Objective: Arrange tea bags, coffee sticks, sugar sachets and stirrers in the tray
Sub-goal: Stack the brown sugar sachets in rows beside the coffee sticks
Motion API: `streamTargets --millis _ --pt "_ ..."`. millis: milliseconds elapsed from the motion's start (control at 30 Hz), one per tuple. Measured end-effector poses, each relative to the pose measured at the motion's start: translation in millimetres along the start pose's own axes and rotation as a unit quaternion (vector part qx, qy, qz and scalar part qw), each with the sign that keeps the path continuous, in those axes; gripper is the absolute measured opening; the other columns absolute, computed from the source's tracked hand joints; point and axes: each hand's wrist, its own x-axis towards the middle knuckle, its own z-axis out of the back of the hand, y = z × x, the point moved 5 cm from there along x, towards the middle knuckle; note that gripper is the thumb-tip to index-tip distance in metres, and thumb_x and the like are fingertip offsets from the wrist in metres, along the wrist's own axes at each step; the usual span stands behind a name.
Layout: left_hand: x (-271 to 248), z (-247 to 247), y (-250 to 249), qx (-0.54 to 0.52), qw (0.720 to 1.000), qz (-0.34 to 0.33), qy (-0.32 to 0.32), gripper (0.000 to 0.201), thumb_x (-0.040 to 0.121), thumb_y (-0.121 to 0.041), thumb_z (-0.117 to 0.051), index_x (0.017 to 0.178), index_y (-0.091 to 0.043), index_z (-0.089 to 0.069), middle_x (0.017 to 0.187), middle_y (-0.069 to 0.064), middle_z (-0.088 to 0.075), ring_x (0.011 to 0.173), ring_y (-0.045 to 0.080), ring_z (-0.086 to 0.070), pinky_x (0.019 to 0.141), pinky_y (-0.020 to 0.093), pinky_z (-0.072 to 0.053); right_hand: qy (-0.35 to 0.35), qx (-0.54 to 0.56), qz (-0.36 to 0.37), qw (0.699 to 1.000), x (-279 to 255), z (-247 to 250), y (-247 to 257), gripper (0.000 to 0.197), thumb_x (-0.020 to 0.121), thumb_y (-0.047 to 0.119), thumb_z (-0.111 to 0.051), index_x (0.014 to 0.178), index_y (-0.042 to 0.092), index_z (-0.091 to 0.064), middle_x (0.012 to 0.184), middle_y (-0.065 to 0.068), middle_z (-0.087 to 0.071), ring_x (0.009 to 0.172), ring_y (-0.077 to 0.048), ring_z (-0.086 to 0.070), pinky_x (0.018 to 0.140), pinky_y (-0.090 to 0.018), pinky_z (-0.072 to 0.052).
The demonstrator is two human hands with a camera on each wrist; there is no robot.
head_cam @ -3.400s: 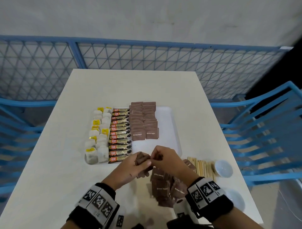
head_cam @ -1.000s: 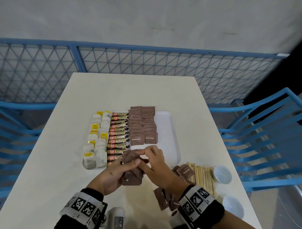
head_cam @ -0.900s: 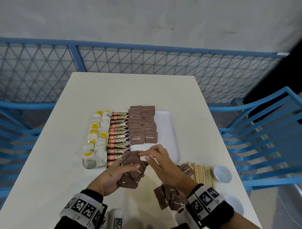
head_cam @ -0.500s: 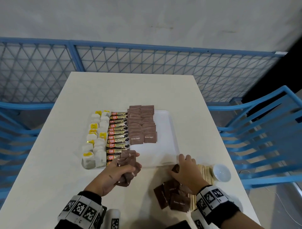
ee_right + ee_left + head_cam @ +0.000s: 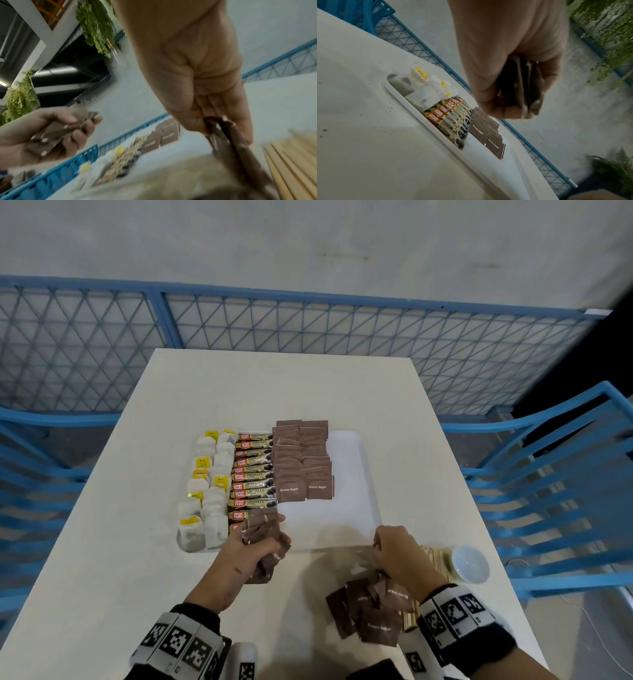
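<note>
A white tray (image 5: 352,474) holds tea bags (image 5: 205,501) at its left, coffee sticks (image 5: 251,484) in the middle and two rows of brown sugar sachets (image 5: 303,463). My left hand (image 5: 255,546) grips a bundle of brown sugar sachets (image 5: 520,88) just over the tray's near edge. My right hand (image 5: 394,553) is down on the table right of the tray, pinching a brown sachet (image 5: 221,132) between thumb and fingers. Loose sachets (image 5: 373,611) lie below it. Wooden stirrers (image 5: 435,556) lie beside that hand, partly hidden by it.
A small white bowl (image 5: 471,563) stands right of the stirrers near the table's right edge. Blue chairs (image 5: 555,484) flank the table, and a blue mesh railing (image 5: 308,330) runs behind it. The tray's right part is bare.
My right hand left the bundle in my left hand and moved right and down to the loose sachets by the stirrers, where it now pinches one. The left hand kept the bundle.
</note>
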Motion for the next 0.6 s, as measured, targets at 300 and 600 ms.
streamTargets --millis 300,600 --pt "-4 -2 -12 -0.012 0.999 -0.051 -0.008 0.041 0.075 0.005 -0.061 0.108 -0.020 -0.061 0.075 -0.003 -0.070 0.058 0.006 -0.063 0.046 0.018 -0.042 -0.017 0.297 0.082 0.951 -13 58 33 0.015 0.090 0.014 -0.056 0.090 0.026 -0.066 0.093 -0.002 -0.067 0.085 -0.017 -0.061 0.070 -0.020 -0.047" --pt "-11 -10 -23 -0.086 0.994 -0.071 0.018 0.038 0.071 -0.008 -0.071 0.106 -0.022 -0.067 0.075 0.012 -0.053 0.054 0.017 -0.041 0.048 0.020 -0.038 0.051 0.574 0.124 0.808 -25 48 88 0.014 0.091 0.003 -0.054 0.093 0.011 -0.065 0.089 -0.007 -0.060 0.080 -0.019 -0.060 0.070 -0.028 -0.054"
